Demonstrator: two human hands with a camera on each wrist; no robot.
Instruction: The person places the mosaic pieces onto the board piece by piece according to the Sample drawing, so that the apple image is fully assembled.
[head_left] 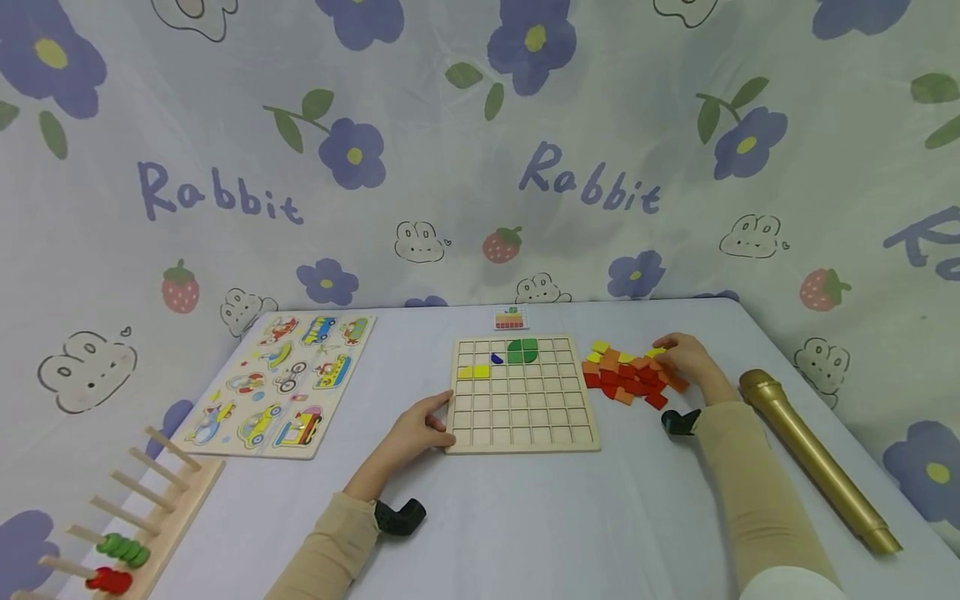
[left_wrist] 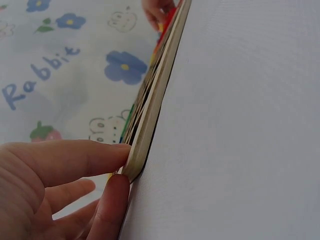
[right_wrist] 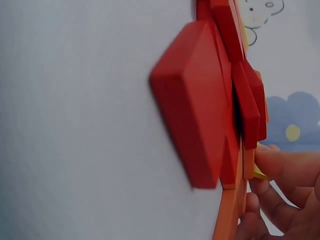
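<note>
Right-wrist cam: R hand [right_wrist: 287, 187] is pinching a yellow tile [right_wrist: 261, 174], narrow grip, fingers touching the tile pile's edge. Head cam: tile pile [head_left: 633, 377], mostly red & orange w/ some yellow, is lying just off the R edge of the grid board [head_left: 480, 421], toward its far-right corner. L hand [head_left: 411, 429] is holding the board's L edge nr the near-left corner, thumb & finger close tog. On the board, two yellow squares [head_left: 473, 372] are sitting at the L edge, green pieces [head_left: 522, 351] are lying nr the far edge, & a small blue piece [head_left: 497, 358] is resting btwn them. Picture card [head_left: 511, 317] is lying behind the board, nr the tabletop's [head_left: 525, 525] far edge. Picture puzzle [head_left: 221, 448] is filling the tabletop's far-left corner; peg rack [head_left: 183, 508] w/ red rings [head_left: 109, 581] & green rings [head_left: 123, 550] is standing along the L edge, nearer. Gold tube [head_left: 817, 462] is lying along the R edge.
</note>
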